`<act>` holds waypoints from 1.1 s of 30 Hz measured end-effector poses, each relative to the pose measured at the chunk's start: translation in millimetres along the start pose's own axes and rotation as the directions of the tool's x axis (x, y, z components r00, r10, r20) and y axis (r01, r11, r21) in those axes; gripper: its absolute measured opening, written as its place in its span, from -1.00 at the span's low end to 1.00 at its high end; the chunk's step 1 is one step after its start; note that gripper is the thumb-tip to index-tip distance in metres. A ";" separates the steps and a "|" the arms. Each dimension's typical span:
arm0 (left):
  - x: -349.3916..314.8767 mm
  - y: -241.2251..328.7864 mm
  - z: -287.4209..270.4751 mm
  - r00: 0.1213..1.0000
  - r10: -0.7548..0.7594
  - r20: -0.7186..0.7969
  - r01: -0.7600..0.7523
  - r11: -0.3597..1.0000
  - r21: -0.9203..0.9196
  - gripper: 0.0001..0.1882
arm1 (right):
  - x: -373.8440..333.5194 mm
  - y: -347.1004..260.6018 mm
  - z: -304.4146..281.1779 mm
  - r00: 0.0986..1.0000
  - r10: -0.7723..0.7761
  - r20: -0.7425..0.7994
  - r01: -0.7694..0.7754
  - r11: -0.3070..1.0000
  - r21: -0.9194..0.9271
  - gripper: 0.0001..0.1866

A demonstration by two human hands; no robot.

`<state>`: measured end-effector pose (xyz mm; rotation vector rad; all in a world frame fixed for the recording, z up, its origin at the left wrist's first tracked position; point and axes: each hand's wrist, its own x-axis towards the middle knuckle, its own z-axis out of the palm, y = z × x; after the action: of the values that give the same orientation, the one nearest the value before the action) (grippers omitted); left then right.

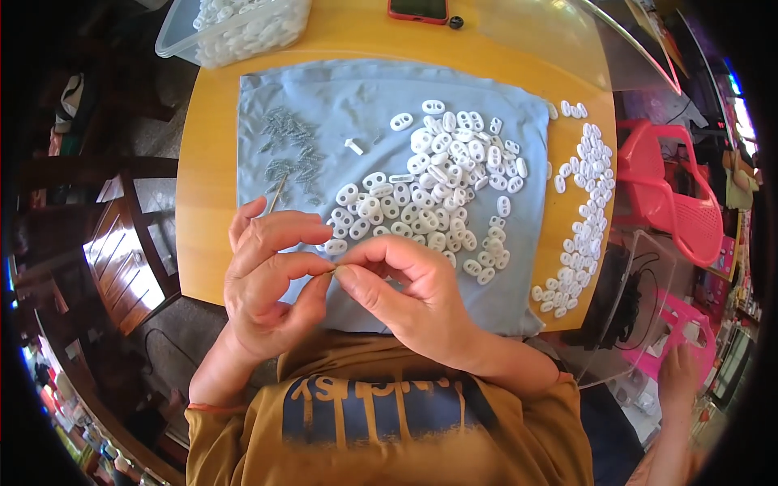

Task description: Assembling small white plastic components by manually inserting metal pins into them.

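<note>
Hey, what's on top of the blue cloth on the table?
The blue cloth holds a heap of white two-holed pieces, a scatter of small grey coil-like bits and one white peg-like piece. Anything beneath the left hand and right hand is covered.

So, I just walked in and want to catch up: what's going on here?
A person is pinching a tiny piece, too small to identify, between the left hand and right hand over a blue cloth. Small grey coils lie on the cloth's far left, with a heap of white two-holed pieces to their right. More white pieces sit along the table's right side.
</note>
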<state>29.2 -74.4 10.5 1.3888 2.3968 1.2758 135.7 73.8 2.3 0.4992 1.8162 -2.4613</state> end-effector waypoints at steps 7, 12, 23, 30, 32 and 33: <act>1.9 5.5 5.8 0.997 0.064 -0.041 -0.061 0.994 0.086 -0.74 | 0.2 2.3 0.6 0.998 0.015 -0.061 -0.006 0.989 0.149 -0.91; 7.1 4.4 10.2 0.995 0.088 -0.040 -0.084 0.991 0.099 -0.74 | 4.6 4.5 -0.5 0.996 -0.036 -0.087 0.045 0.994 0.104 -0.90; 11.4 -12.6 3.1 0.988 -0.044 -0.150 0.073 0.979 0.191 -0.81 | 8.7 5.2 -11.4 0.971 -0.238 -0.037 0.234 0.968 -0.088 -0.95; 17.7 -20.9 11.3 0.993 -0.046 -0.110 0.097 0.849 0.519 -0.71 | 6.4 4.5 -16.7 0.997 -0.073 -0.002 0.073 0.987 0.146 -0.95; 12.8 -7.0 2.2 0.998 -0.029 -0.049 0.044 0.936 0.349 -0.66 | 7.3 0.9 -18.2 1.000 -0.024 0.001 0.023 0.975 0.220 -0.96; 11.2 -0.2 1.4 0.999 -0.040 0.008 0.038 0.981 0.190 -0.66 | 7.3 -0.1 -19.8 1.000 0.015 0.020 -0.020 0.961 0.275 -0.96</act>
<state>23.1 -65.1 12.9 1.3819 2.5828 1.0498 133.3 93.4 -4.8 0.5007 1.4611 -2.7112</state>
